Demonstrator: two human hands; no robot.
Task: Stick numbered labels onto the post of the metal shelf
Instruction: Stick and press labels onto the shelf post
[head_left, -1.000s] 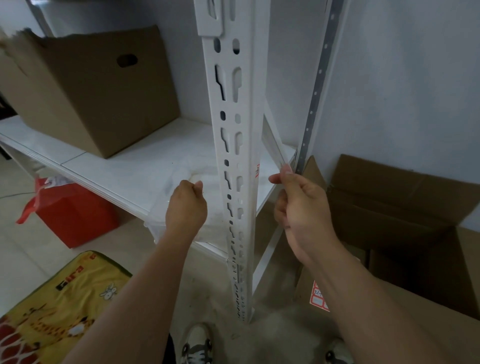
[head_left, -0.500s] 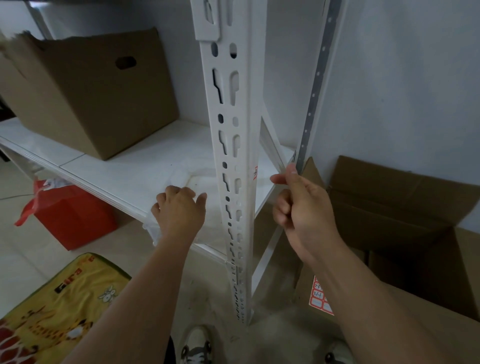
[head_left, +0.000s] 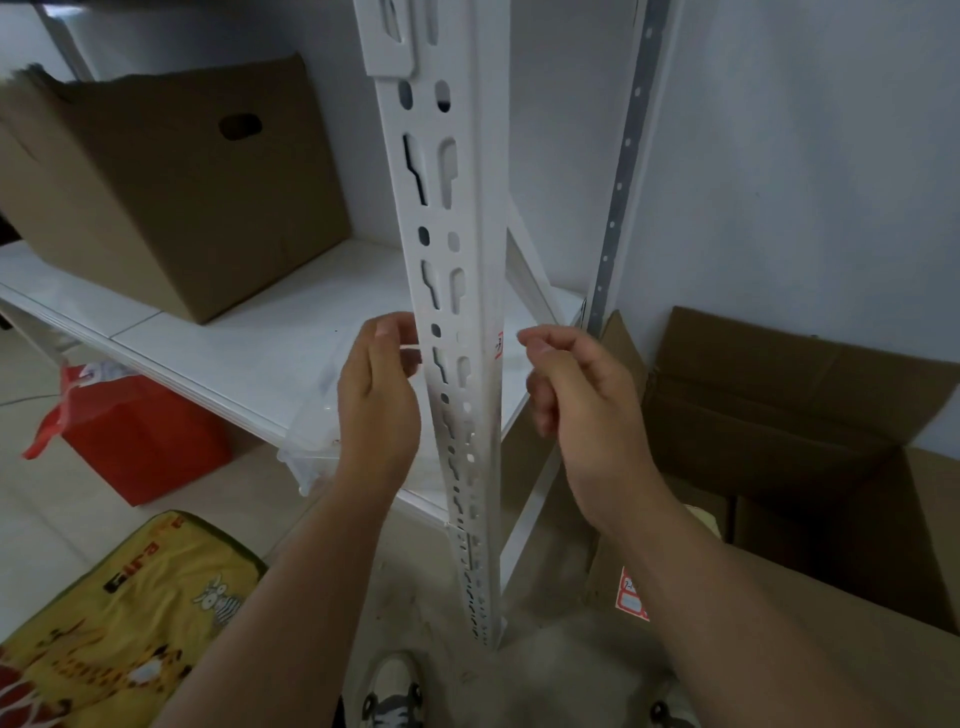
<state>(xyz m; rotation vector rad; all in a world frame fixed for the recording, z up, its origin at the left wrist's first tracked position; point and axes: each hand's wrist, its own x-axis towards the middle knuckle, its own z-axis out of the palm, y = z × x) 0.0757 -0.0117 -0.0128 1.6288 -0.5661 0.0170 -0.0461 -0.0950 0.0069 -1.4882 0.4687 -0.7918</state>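
One label (head_left: 498, 345) sits on the post (head_left: 467, 291). Your left hand (head_left: 378, 395) and right hand (head_left: 576, 384) flank it, fingers curled; contents unclear. Next label likely needs aligning.

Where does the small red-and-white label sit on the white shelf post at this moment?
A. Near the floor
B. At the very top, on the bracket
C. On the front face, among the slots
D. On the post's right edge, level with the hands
D: the label sits on the right edge of the post, level with the right hand and left hand.
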